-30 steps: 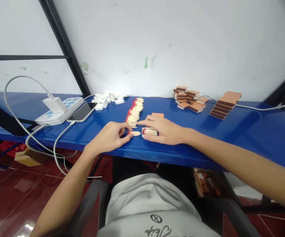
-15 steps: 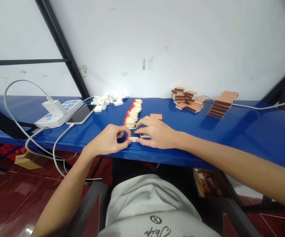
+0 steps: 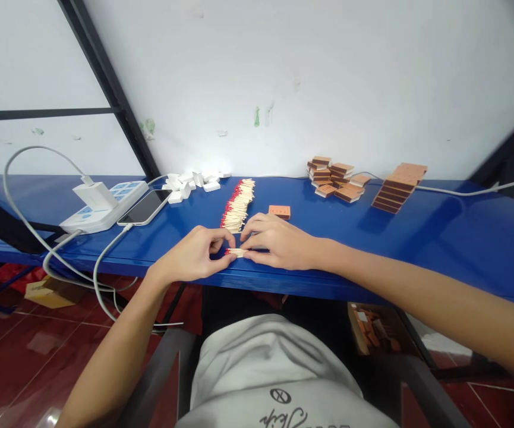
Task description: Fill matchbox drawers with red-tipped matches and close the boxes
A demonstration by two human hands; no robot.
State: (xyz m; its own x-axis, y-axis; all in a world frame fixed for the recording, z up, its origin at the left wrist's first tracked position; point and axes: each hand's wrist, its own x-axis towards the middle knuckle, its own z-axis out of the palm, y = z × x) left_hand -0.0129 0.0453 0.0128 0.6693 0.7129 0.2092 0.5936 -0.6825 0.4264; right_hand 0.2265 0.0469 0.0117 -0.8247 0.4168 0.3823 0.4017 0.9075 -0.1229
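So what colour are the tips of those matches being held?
Red tips on the matches, head view.

A small hand-packing workshop — loose matches (image 3: 237, 204), matchbox stacks (image 3: 399, 187) on a blue bench (image 3: 439, 238).

The person is wearing a pale grey-white T-shirt (image 3: 278, 356), which is carrying a dark oval emblem (image 3: 282, 394) and dark script lettering (image 3: 283, 417). The left grip (image 3: 194, 257) and right grip (image 3: 280, 242) are showing bare, as are both forearms (image 3: 118, 351).
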